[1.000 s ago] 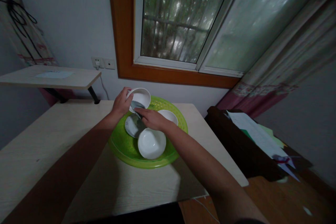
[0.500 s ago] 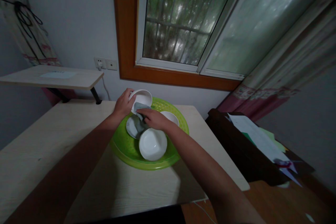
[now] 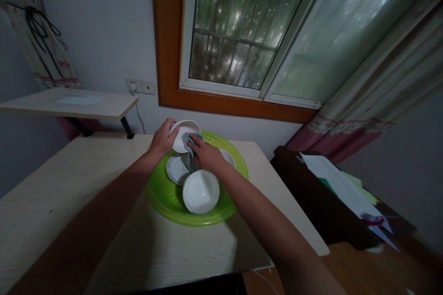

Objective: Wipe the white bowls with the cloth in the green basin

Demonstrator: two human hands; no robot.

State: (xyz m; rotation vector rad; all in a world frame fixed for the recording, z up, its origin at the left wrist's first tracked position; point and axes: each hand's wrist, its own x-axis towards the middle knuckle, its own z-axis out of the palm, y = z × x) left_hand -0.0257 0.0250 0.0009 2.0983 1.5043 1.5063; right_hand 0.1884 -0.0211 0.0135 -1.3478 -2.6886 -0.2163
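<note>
My left hand grips the rim of a white bowl, which is tilted with its inside facing me above the far left of a green basin. A grey-blue cloth is bunched in my right hand, pressed against the inside of that bowl, and its lower end hangs down. Below it in the basin lies a white dish, partly covered by the cloth. Another white bowl sits upright at the front of the basin. A further white bowl is mostly hidden behind my right hand.
The basin stands on a pale wooden table. A raised shelf is at the left, with a sheet of paper on it. Behind are a wall socket and a window. Papers lie on dark furniture at the right.
My right hand has moved the cloth slightly right and up inside the held bowl. The left hand keeps its grip, and the other dishes stay in place.
</note>
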